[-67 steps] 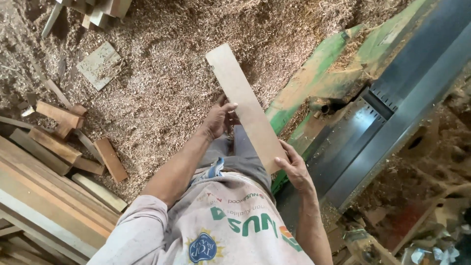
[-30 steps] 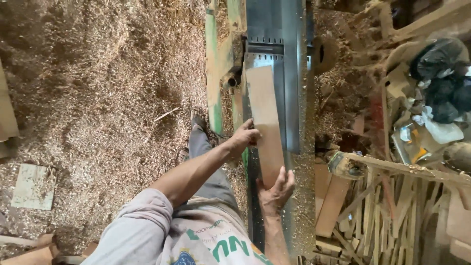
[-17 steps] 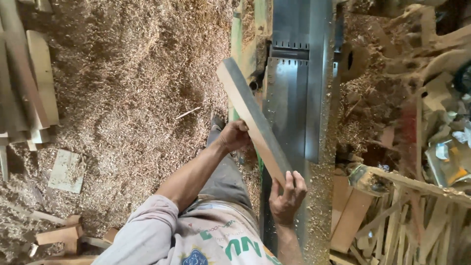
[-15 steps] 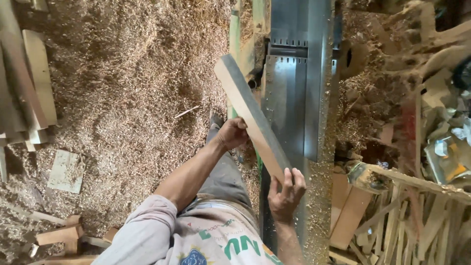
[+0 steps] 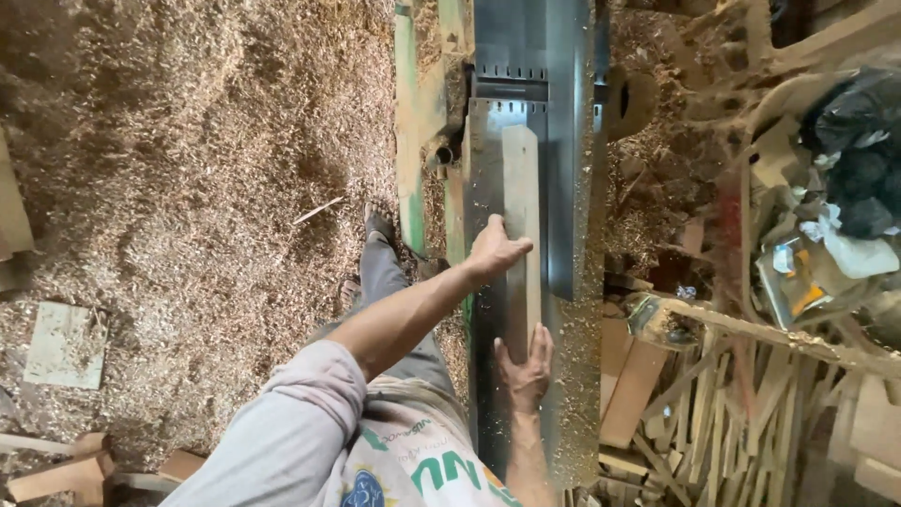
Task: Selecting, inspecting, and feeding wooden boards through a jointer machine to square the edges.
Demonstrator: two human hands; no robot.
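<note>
**Board flat on the planer bed**

The floor (image 5: 188, 188) all round me is deep in sawdust and wood shavings, and the long grey metal worktop (image 5: 568, 188) of the planing machine runs away from me through the middle of the view. I take that worktop as my landmark.

A pale wooden board (image 5: 519, 178) lies flat on the worktop, lengthwise along it, its far end close to the slotted part of the machine. My left hand (image 5: 495, 250) rests on the board's left edge about halfway along, fingers curled over it and the thumb on the worktop side. My right hand (image 5: 526, 371) lies flat and spread at the board's near end, palm down, fingers pointing away from me; it presses rather than grips.

Left of the worktop runs the machine's green painted frame (image 5: 409, 141), and my foot (image 5: 379, 225) stands in the shavings just beside it. Right of the worktop is a heap of thin wooden slats (image 5: 741, 413) and offcuts. Well to the left of the worktop, a flat square offcut (image 5: 66, 345) lies on the floor.
</note>
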